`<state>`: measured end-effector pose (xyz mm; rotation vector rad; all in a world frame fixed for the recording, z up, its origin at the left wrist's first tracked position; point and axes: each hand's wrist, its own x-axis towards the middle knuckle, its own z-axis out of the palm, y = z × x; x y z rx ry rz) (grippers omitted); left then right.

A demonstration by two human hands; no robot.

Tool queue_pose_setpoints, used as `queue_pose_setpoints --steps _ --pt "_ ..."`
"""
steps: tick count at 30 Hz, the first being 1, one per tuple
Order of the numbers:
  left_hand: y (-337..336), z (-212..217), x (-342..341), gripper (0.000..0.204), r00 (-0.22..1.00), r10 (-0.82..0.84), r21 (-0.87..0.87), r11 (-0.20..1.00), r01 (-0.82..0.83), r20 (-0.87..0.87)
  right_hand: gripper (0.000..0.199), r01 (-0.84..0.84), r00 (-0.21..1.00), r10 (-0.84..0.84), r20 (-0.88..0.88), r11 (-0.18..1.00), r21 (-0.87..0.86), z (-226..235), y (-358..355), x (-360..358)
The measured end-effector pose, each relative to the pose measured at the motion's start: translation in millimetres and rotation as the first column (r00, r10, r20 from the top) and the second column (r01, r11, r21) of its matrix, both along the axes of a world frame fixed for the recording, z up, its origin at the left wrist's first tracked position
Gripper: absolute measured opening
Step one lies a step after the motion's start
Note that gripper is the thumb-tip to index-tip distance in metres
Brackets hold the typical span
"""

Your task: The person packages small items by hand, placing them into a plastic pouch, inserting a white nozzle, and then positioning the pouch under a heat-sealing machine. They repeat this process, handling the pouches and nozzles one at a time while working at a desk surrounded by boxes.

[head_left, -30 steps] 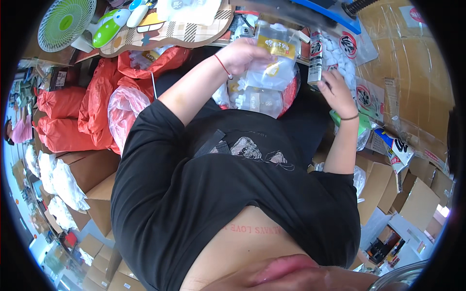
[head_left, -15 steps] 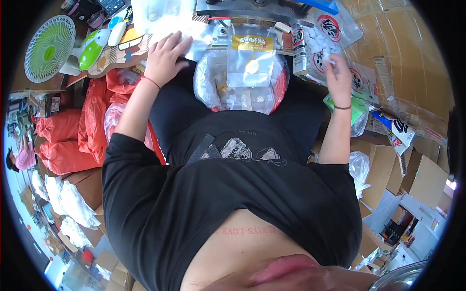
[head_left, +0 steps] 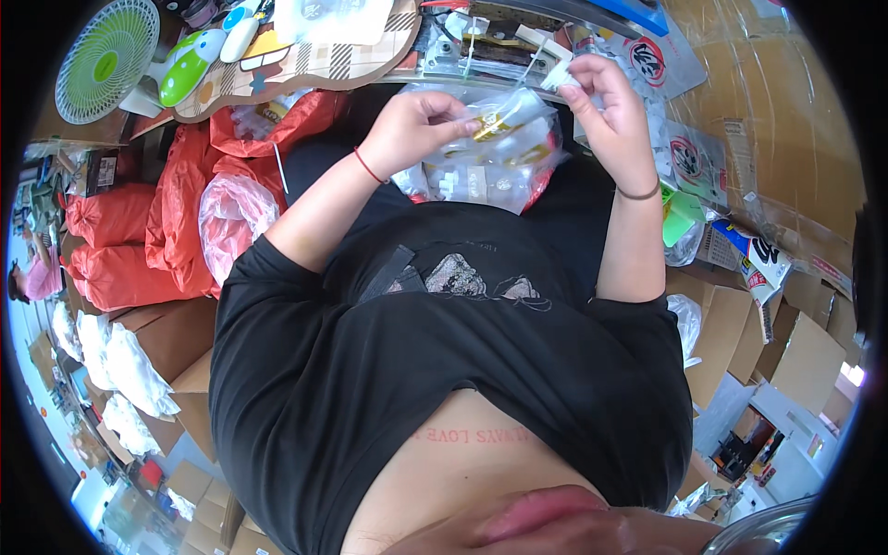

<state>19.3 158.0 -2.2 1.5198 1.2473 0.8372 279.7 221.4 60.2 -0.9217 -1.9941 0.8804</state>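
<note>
My left hand [head_left: 421, 129] pinches the edge of a clear plastic pouch [head_left: 509, 125] with a gold band, blurred by motion. The pouch is tilted over a lined container [head_left: 539, 185] between my legs, in which more clear pouches [head_left: 472, 183] lie. Higher up and to the right, my right hand [head_left: 610, 111] has thumb and fingers closed on a small white plastic piece [head_left: 561, 78]. That piece is beside a white block [head_left: 544, 43] at the front of a metal bench machine [head_left: 444, 57]. Exactly where the piece and block meet is unclear.
A patterned board [head_left: 324, 57] holds a stack of clear bags [head_left: 338, 18]. A green-and-white fan [head_left: 106, 63] stands at the far left. Red bags [head_left: 116, 217] lie on the left; cardboard boxes [head_left: 809, 347] and a green cup [head_left: 680, 217] are on the right.
My left hand has moved right from the stacked bags and holds a pouch. My right hand has moved up and left from the pile of white pieces to the machine's front.
</note>
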Motion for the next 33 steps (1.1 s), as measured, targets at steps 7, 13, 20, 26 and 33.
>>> queue_pose_setpoints --steps 7,13,20,26,33 --pt "-10 -13 28 0.024 0.85 -0.055 -0.222 0.954 0.199 0.524 0.018 -0.215 0.934 0.184 0.306 0.974 0.072 5 9 10" --pt "-16 -5 34 0.03 0.777 -0.033 -0.318 0.901 0.295 0.628 0.021 -0.093 0.956 0.066 0.286 0.992 0.081 17 18 25" --pt "-16 -13 41 0.025 0.84 -0.166 -0.292 0.888 0.355 0.516 0.027 -0.1 0.978 0.135 0.16 0.973 -0.21 -15 7 18" --pt "-17 -14 49 0.026 0.822 -0.141 -0.377 0.837 0.396 0.552 0.026 -0.085 0.977 0.12 0.175 0.977 -0.196 -18 14 25" --pt "-16 -18 44 0.026 0.8 -0.043 -0.412 0.84 0.353 0.598 0.022 -0.097 0.983 0.107 0.149 0.993 -0.07 -21 18 27"
